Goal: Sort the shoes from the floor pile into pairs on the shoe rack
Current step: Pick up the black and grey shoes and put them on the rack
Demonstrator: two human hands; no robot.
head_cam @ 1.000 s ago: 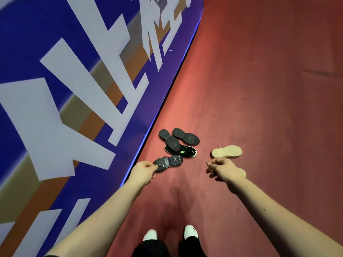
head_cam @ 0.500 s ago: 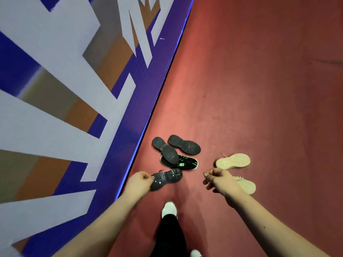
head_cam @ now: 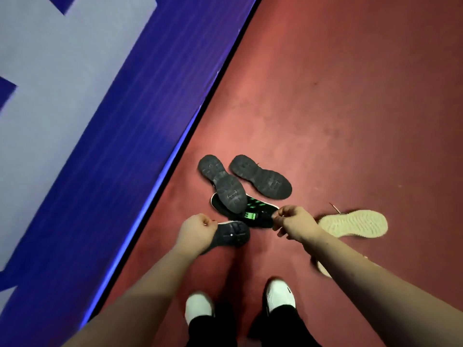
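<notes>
Several shoes lie in a pile on the red floor. Two dark shoes (head_cam: 223,186) (head_cam: 260,180) rest sole-up, one overlapping a black shoe with green markings (head_cam: 250,216). Another dark shoe (head_cam: 234,234) lies sole-up nearest me. To the right lies a beige shoe (head_cam: 353,222), sole-up, and a second beige shoe (head_cam: 323,269) is mostly hidden under my right forearm. My left hand (head_cam: 198,232) is a closed fist above the near dark shoe's end. My right hand (head_cam: 293,221), fingers curled shut, is over the black-and-green shoe's right end. No shoe rack is in view.
A tall blue wall (head_cam: 112,146) with pale grey shapes runs along the left, meeting the floor just left of the pile. My feet in white shoes (head_cam: 278,296) stand directly below the pile. Red floor (head_cam: 350,96) stretches ahead and to the right.
I have stepped closer, so the pile appears larger and nearer my feet. Both fists, which were short of the shoes, now overlap the near dark shoe and the black-and-green shoe.
</notes>
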